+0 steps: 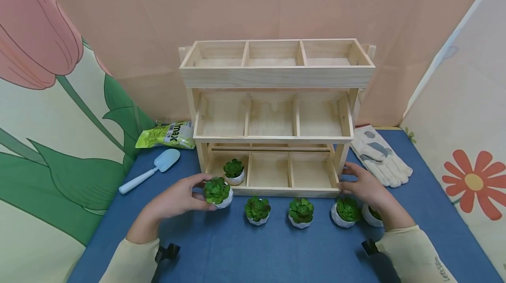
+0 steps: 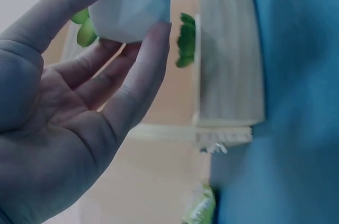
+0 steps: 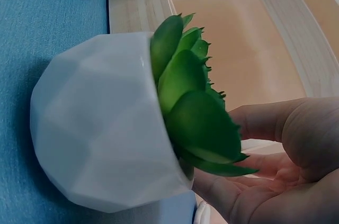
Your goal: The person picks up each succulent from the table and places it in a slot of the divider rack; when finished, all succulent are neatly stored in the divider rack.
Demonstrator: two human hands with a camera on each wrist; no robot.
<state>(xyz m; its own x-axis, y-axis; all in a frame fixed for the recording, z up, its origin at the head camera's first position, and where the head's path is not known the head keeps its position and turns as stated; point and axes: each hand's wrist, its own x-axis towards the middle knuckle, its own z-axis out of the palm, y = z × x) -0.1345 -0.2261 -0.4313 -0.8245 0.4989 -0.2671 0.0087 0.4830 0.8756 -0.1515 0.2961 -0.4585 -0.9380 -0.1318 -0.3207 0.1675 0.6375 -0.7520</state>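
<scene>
The left hand (image 1: pixel 178 196) pinched a green rosette succulent (image 1: pixel 216 190) in a white, faceted, ceramic-looking pot (image 1: pixel 225 201), presumably light, rigid, slippery, best gripped around the pot; whether the right hand (image 1: pixel 365 187) gripped the adjacent pale wooden tiered rack (image 1: pixel 276 78), I could not tell.

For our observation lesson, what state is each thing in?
Wooden shelf: standing upright
Left hand: holding up one succulent
Right hand: at shelf's right end, grip unclear
Shelved succulent: upright
Four front succulents: upright, one partly hidden
Trowel: lying down
Gloves: lying flat
Green bag: lying, seal unclear
</scene>
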